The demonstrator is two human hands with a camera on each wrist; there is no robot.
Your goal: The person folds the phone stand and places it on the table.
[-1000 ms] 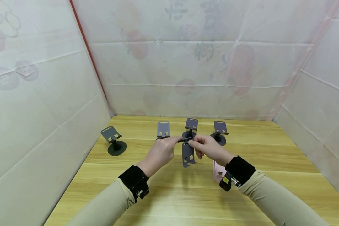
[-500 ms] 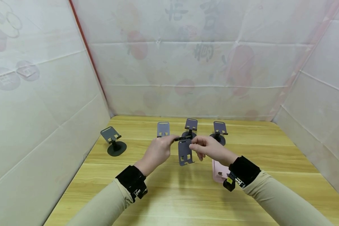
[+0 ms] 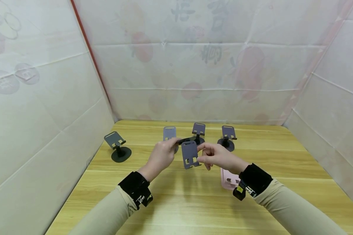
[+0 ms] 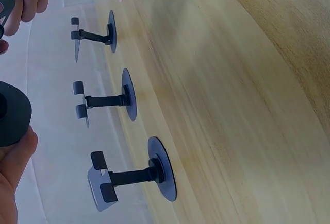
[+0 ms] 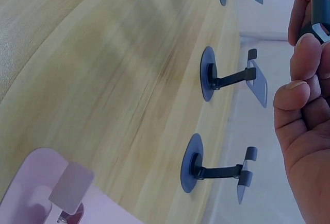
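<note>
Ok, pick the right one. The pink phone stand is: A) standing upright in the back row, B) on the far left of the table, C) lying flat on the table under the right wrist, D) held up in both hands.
C: the pink phone stand lies flat on the table beside the right hand, while both hands hold a grey stand.

A phone stand (image 3: 189, 153) is held above the tabletop (image 3: 176, 209) between the left hand (image 3: 161, 156) and right hand (image 3: 219, 156). Behind it, three stands (image 3: 197, 133) are set in a row, a fourth stand (image 3: 117, 148) far to its left. A flat stand (image 3: 227, 179) is laid just right of it, under the right wrist.
</note>
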